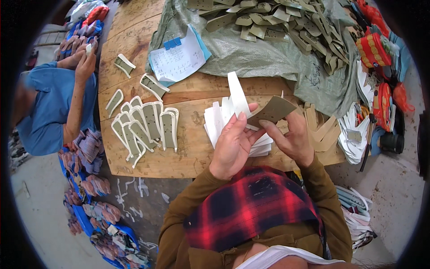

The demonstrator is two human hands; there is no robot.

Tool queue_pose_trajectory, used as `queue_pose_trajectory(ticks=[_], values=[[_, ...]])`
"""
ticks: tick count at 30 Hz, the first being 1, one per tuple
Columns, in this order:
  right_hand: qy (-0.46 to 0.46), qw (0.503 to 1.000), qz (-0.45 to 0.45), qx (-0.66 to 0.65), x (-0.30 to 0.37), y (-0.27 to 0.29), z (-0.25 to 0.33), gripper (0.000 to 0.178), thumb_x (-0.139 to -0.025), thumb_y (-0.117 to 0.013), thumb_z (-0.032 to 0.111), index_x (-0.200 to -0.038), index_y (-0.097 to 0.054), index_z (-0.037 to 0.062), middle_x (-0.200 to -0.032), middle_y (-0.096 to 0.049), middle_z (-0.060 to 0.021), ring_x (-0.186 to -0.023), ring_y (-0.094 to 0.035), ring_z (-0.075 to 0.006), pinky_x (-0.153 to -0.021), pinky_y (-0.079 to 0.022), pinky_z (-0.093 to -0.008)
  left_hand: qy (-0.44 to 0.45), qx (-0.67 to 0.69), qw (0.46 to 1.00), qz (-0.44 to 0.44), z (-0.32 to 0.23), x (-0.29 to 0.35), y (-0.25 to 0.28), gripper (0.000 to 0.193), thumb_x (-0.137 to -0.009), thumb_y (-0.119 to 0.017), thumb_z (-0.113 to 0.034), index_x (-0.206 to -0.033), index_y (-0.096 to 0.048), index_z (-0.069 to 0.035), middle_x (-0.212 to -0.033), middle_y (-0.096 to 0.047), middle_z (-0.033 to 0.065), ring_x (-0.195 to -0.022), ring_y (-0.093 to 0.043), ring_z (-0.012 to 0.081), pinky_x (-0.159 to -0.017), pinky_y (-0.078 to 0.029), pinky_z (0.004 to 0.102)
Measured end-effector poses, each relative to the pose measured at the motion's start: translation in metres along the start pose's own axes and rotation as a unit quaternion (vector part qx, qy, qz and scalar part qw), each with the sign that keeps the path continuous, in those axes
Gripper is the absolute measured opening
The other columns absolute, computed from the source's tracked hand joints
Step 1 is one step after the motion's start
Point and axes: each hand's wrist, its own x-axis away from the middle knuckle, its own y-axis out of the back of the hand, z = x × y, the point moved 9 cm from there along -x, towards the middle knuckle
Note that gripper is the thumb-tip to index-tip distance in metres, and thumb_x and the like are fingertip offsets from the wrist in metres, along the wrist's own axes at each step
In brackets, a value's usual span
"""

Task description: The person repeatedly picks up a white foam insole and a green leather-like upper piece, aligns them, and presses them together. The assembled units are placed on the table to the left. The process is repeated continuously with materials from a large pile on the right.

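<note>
Hands (264, 136) holding olive piece (273, 110), clipped white paper sheet (177, 58) upper left

A small craft workshop. The wooden worktop (134, 40) at centre holds heaps of cut olive pieces (273, 20) upper right. Bundled parts (89, 148) crowd the floor at left.

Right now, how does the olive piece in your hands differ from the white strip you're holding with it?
The olive piece is dull khaki-green and broad, pinched by the right hand and lying nearly level. The white strip is bright white, long and narrow, and rises upward from the left hand. The olive piece points right, while the white strip leans toward the grey-green sheet. Both are thin, flat cut pieces held over the wooden table.
</note>
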Motion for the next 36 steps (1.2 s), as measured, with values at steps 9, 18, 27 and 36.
queue_pose_trajectory(ticks=[9, 18, 27, 36], values=[[0.130, 0.991, -0.033, 0.031, 0.021, 0.002, 0.017, 0.043, -0.073, -0.072, -0.001, -0.112, -0.055, 0.0015, -0.096, -0.065, -0.0134, -0.077, -0.064, -0.0303, -0.067, -0.053, -0.0363, -0.146, -0.323, 0.935, -0.028, -0.056, 0.006, -0.015, 0.032, -0.100, -0.056, -0.024, -0.115, -0.064, 0.003, -0.091, -0.070, 0.0071, -0.086, -0.064, 0.0117, -0.079, -0.051, 0.0263], [0.192, 0.967, -0.013, 0.170, 0.028, 0.003, 0.046, 0.030, -0.072, -0.066, 0.006, -0.100, -0.056, 0.0004, -0.095, -0.059, -0.0152, -0.078, -0.063, -0.0278, -0.065, -0.053, -0.0361, -0.343, -0.683, 0.643, -0.047, -0.082, 0.046, -0.058, 0.003, -0.089, -0.065, -0.002, -0.090, -0.065, 0.001, -0.071, -0.063, 0.0139, -0.054, -0.058, 0.0249, -0.050, -0.043, 0.0348], [0.158, 0.970, -0.020, 0.184, 0.031, -0.005, 0.033, 0.028, -0.071, -0.062, 0.008, -0.098, -0.054, 0.0012, -0.090, -0.056, -0.0124, -0.077, -0.062, -0.0257, -0.067, -0.052, -0.0350, -0.375, -0.710, 0.595, -0.009, -0.065, 0.050, -0.073, 0.017, -0.088, -0.062, 0.004, -0.105, -0.065, 0.005, -0.096, -0.072, 0.0156, -0.080, -0.071, 0.0275, -0.070, -0.056, 0.0323], [0.112, 0.972, -0.028, 0.203, 0.032, -0.017, 0.017, 0.024, -0.074, -0.061, 0.008, -0.096, -0.053, 0.0022, -0.082, -0.050, -0.0090, -0.070, -0.058, -0.0221, -0.060, -0.049, -0.0334, -0.326, -0.742, 0.584, 0.042, -0.052, 0.041, -0.056, 0.029, -0.088, -0.055, 0.009, -0.117, -0.059, 0.006, -0.112, -0.068, 0.0199, -0.093, -0.069, 0.0318, -0.079, -0.055, 0.0359]])
